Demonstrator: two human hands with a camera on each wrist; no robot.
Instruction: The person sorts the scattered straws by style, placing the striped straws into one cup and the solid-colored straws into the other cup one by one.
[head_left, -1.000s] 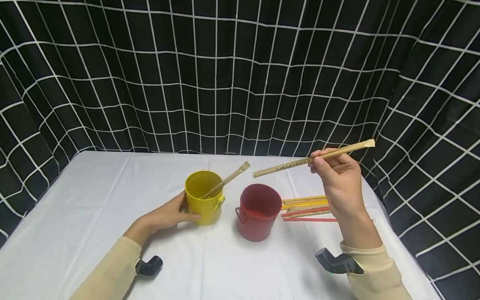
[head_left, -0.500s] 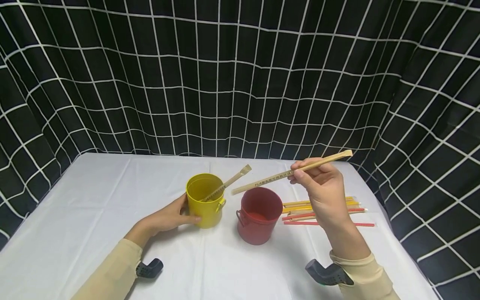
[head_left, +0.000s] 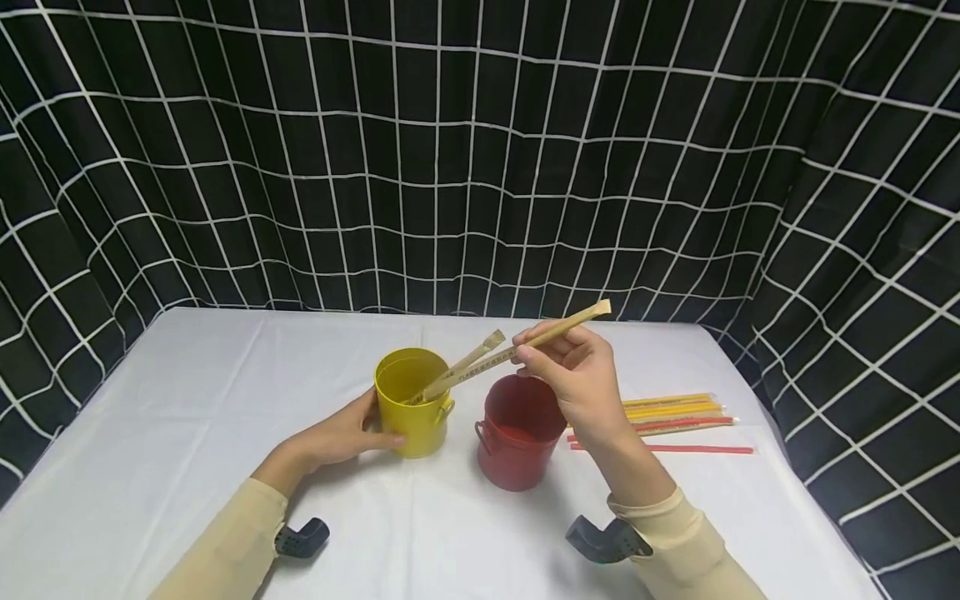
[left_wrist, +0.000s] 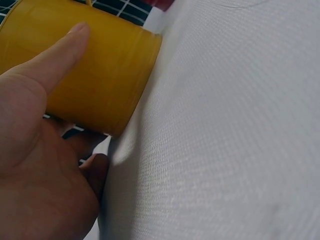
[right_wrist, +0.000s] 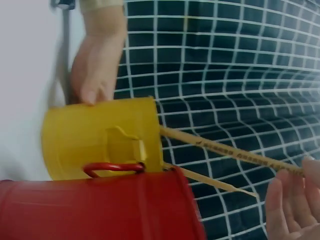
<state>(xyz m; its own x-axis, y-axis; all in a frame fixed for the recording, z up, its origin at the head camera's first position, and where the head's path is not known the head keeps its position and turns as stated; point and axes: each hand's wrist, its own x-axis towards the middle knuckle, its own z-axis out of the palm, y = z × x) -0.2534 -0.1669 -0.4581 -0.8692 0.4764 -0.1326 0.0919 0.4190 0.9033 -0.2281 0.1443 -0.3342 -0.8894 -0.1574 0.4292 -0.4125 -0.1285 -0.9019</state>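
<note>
My left hand [head_left: 337, 433] grips the yellow bucket [head_left: 412, 425] from its left side, thumb along the front wall. In the left wrist view the thumb lies flat on the yellow wall and other fingers go behind it. One paper-wrapped straw [head_left: 474, 356] leans inside the bucket, its crimped end above the rim. Between thumb and fingertips, my right hand [head_left: 581, 379] pinches another paper-wrapped straw [head_left: 570, 323], slanted down left. Its lower end overlaps the yellow bucket's mouth; in the right wrist view this printed straw [right_wrist: 225, 150] reaches the bucket's rim.
A red bucket [head_left: 510, 454] stands just right of the yellow one, under the right hand. Several wrapped straws [head_left: 675, 410] and a red straw [head_left: 697, 449] lie on the white cloth at the right. A black gridded curtain [head_left: 450, 167] rises behind the table.
My right hand has moved left and a little down with its straw, whose lower end has come from beyond the red bucket to the yellow bucket's mouth. The left hand keeps its grip.
</note>
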